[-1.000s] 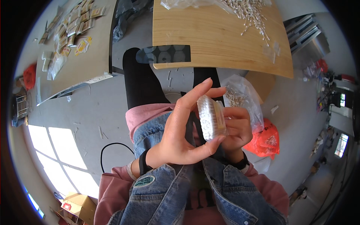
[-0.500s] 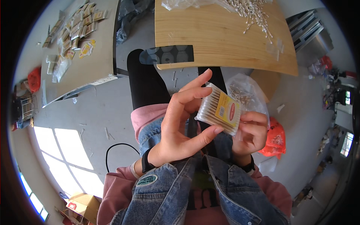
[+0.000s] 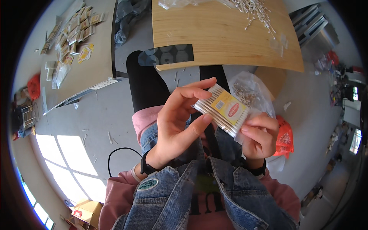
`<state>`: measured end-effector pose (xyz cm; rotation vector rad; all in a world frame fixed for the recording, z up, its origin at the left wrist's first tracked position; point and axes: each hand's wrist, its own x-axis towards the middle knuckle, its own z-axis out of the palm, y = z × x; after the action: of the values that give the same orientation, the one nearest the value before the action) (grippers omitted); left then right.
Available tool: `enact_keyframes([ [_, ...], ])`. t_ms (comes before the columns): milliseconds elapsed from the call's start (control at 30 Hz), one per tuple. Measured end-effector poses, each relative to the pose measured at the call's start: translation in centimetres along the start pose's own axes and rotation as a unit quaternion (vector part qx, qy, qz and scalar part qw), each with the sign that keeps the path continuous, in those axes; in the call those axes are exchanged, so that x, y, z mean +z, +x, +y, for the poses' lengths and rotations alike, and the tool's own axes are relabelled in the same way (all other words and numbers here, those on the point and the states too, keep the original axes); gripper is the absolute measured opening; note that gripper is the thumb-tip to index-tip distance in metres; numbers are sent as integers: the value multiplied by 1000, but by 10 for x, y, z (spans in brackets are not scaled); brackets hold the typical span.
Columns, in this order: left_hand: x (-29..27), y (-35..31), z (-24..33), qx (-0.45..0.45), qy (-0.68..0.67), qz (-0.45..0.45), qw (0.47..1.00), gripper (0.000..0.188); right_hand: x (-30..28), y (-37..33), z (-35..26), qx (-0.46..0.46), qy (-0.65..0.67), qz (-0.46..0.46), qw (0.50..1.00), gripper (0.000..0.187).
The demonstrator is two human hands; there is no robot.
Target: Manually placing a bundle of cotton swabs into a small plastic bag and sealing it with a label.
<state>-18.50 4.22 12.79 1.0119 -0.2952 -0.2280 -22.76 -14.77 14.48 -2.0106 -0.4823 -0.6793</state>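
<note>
Between my two hands, above my lap, is a flat clear pack of cotton swabs (image 3: 218, 113) with a yellow label, tilted with its label face up. My left hand (image 3: 172, 122) has its thumb and fingers closed on the pack's left end. At the lower right corner my right hand (image 3: 260, 136) pinches the clear wrapper between thumb and curled fingers. Beyond the pack, a clear plastic bag (image 3: 260, 90) holds loose cotton swabs.
Ahead stands a wooden table (image 3: 226, 38) bearing a heap of loose swabs (image 3: 255, 13). Many filled packs (image 3: 74, 32) lie on the table at the left, beside yellow cards (image 3: 85, 53). A red bag (image 3: 283, 138) sits at my right; a cardboard box (image 3: 87, 212) is at lower left.
The pack has moved slightly left and down and turned a little, its label now more squarely in view. My left fingers have drawn closer around its left end.
</note>
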Motion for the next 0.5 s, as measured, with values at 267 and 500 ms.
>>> enact_keyframes([
  [267,5,-5,0,1,139,-15,990,28,0,17,8,28,51,67,996,15],
  [500,11,-4,15,26,256,-52,965,31,2,4,15,175,256,46,950,28],
])
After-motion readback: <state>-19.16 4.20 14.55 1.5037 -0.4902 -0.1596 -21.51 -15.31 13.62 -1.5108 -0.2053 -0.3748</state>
